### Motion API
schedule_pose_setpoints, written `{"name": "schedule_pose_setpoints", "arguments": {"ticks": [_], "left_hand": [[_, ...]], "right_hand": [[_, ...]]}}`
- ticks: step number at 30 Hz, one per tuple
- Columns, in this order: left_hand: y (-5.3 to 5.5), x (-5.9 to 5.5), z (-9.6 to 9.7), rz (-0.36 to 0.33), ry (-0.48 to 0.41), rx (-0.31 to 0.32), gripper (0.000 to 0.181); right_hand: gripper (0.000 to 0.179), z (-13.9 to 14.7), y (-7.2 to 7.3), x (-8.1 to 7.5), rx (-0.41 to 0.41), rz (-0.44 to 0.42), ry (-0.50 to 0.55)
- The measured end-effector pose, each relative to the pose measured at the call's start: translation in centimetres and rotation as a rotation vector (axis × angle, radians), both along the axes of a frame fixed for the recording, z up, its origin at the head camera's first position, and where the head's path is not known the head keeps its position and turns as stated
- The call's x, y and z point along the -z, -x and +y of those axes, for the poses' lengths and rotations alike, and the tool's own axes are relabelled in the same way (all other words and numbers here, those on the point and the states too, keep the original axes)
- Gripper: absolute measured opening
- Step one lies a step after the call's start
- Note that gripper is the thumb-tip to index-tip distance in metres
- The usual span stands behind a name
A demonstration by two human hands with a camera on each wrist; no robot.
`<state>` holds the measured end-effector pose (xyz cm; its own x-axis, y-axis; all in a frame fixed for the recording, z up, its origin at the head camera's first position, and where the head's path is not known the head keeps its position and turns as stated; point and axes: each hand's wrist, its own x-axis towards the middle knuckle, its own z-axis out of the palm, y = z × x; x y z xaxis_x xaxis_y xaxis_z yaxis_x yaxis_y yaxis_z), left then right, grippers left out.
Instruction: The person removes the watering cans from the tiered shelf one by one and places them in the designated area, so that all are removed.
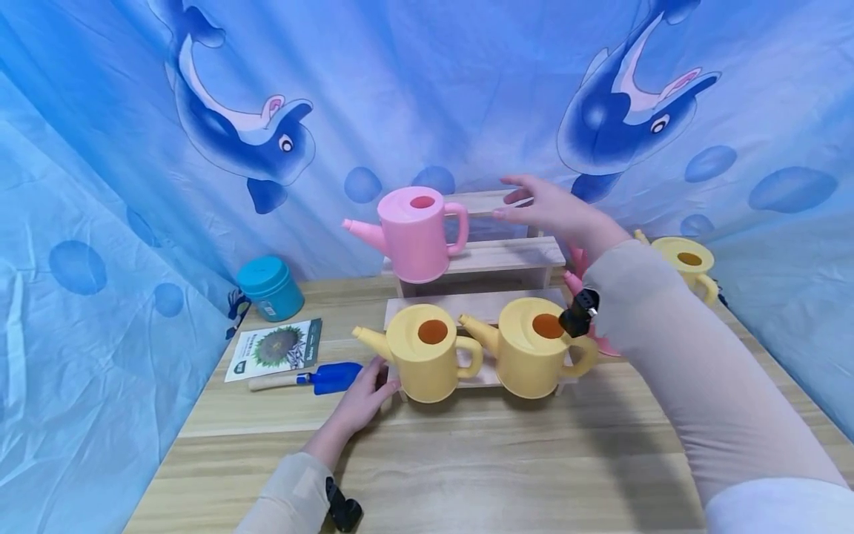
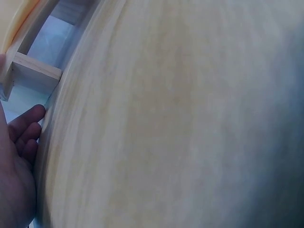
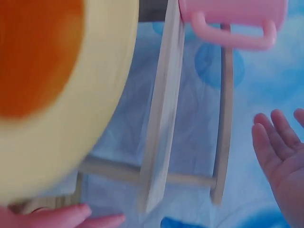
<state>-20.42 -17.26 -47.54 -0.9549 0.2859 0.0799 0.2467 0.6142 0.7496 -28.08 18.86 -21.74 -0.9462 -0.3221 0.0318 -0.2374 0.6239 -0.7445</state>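
Observation:
My right hand (image 1: 543,204) hangs in the air by the top right of a tiered wooden stand (image 1: 497,256), fingers spread and nothing in them. In the right wrist view that hand (image 3: 285,166) is apart from the stand. A pink watering can (image 1: 416,237) stands on the stand's left side, spout to the left. Two yellow watering cans, a left one (image 1: 423,371) and a right one (image 1: 523,363), sit on the lowest tier. My left hand (image 1: 363,397) rests on the table at the stand's front left corner, thumb close to the left yellow can. Its fingers (image 2: 29,126) lie loosely bent beside the stand.
Left on the wooden table (image 1: 467,460) are a teal lidded tub (image 1: 270,289), a seed packet (image 1: 275,350) and a blue-bladed trowel (image 1: 333,378). Another yellow watering can (image 1: 680,259) and pink watering-can parts (image 1: 574,282) show around my right arm. A blue dolphin curtain (image 1: 427,89) hangs behind.

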Motion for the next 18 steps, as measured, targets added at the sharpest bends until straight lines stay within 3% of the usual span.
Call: {"name": "schedule_pose_setpoints", "arguments": {"ticks": [8,18], "left_hand": [[0.0,-0.2,-0.1,0.013,-0.013,0.002,0.063],[0.1,0.1,0.0,0.020,-0.013,0.009,0.059]], "right_hand": [[0.089,-4.5,2.1,0.0,-0.068,0.031,-0.007],[0.098,-7.1,3.1,0.7,-0.102,0.041,-0.018]]}}
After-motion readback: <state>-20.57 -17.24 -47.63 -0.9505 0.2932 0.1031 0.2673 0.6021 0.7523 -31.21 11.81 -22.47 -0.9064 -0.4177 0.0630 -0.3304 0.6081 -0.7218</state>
